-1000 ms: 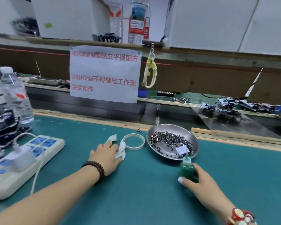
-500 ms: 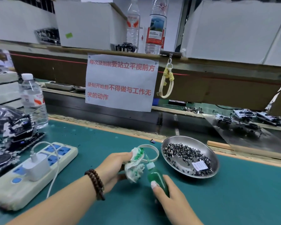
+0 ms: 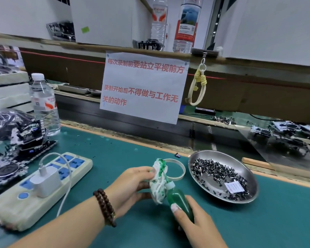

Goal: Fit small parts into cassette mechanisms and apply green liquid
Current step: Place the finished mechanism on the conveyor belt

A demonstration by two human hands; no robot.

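My right hand (image 3: pixel 195 222) grips a small bottle of green liquid (image 3: pixel 180 197), tilted with its white tip against a crumpled white cloth (image 3: pixel 158 181) stained green. My left hand (image 3: pixel 132 187) holds that cloth just above the green mat (image 3: pixel 258 221). A round metal dish (image 3: pixel 240 163) of several small dark parts and a white paper slip stands to the right. Cassette mechanisms (image 3: pixel 16 140) lie in clear bags at the far left.
A white power strip (image 3: pixel 32 190) with a plugged charger lies at the left. Behind the cloth sits a white tape ring (image 3: pixel 179 169). A water bottle (image 3: pixel 45 106) stands at the back left, and a paper sign (image 3: pixel 143 86) hangs from the shelf. More mechanisms (image 3: pixel 284 135) sit at the back right.
My right hand lifted the green bottle from the mat beside the dish and brought it left. My left hand picked up the cloth, which now meets the bottle's tip.
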